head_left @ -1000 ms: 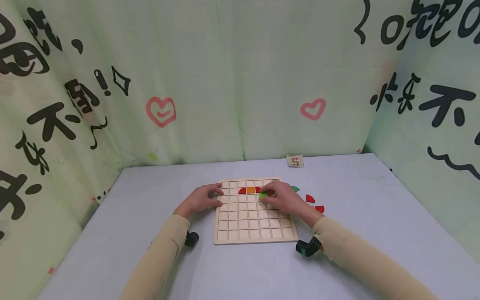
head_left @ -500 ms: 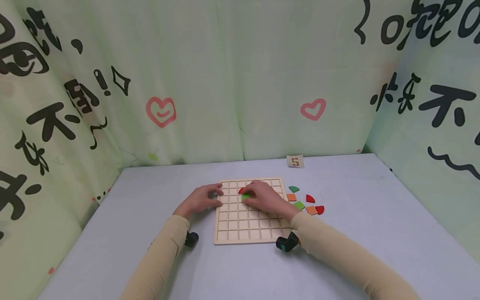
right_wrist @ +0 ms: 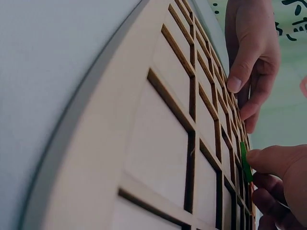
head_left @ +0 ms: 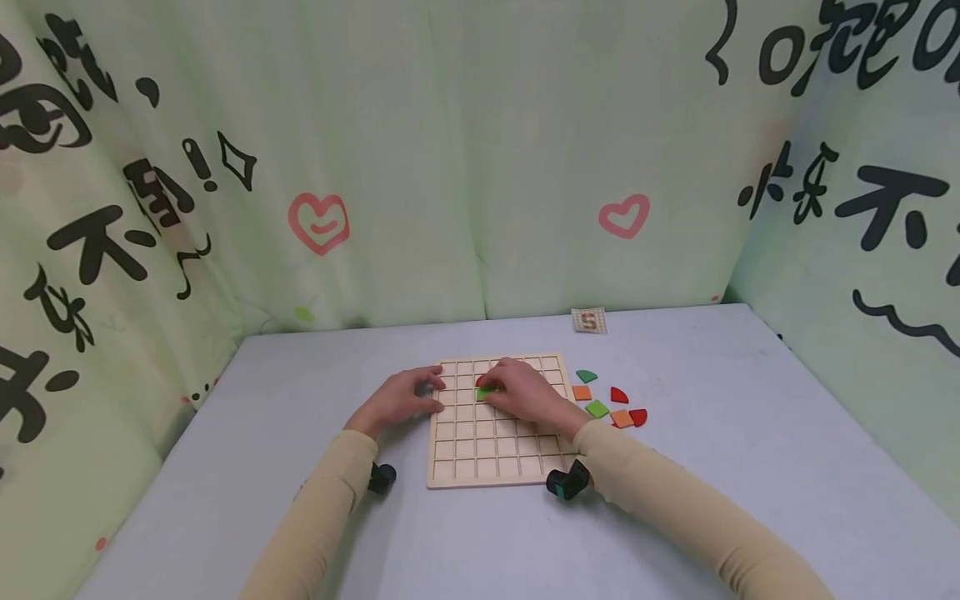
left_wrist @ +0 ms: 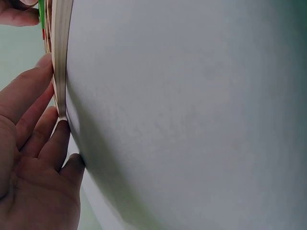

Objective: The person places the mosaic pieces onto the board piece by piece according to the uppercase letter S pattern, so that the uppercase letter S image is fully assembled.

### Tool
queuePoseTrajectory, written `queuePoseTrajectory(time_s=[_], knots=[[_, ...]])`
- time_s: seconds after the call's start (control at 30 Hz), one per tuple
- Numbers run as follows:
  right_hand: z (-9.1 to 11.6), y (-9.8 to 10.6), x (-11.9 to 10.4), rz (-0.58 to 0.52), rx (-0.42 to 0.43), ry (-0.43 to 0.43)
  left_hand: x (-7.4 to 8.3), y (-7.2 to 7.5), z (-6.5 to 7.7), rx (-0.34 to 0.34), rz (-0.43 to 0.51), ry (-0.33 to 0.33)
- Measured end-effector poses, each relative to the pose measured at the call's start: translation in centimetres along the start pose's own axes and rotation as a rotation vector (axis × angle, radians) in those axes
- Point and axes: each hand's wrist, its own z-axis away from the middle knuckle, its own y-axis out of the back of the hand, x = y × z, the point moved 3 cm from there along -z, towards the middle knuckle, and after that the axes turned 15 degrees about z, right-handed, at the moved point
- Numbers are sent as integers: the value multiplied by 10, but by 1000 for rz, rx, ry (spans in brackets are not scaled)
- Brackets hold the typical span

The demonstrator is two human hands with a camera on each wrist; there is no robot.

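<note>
A pale wooden grid board (head_left: 468,471) lies flat on the table in the head view. My left hand (head_left: 401,395) is at its left edge, the thumb and fingertips touching the rim with fingers fairly straight, as the left wrist view shows. Over the board's upper left cells, my right hand (head_left: 531,393) pinches a light green square tile (head_left: 482,395) between thumb and fingers. That tile (right_wrist: 246,163) appears edge-on, close over the grid, in the right wrist view. Just behind it shows part of a red piece (head_left: 479,380) on the board; the right hand hides the cells beside it.
Right of the board lie a dark green rounded piece (head_left: 587,376), orange squares (head_left: 582,392), another light green square (head_left: 597,409) and red rounded pieces (head_left: 618,395). A small gridded card (head_left: 588,321) lies at the table's back edge, before a pale green curtain (head_left: 465,167).
My right hand has moved left across the board with the green tile, uncovering loose pieces on the right and covering the orange piece on the board. The left hand has stayed at the edge.
</note>
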Motion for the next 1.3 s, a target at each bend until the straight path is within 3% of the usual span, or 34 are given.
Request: queuePoseTrajectory(time_s=[0.27,1.3], knots=[[0,0,0,-27,1,25,1,0,0,-3,11,7],[1,-5,-1,-51,8,-45,2,-1,0,4,21,14]])
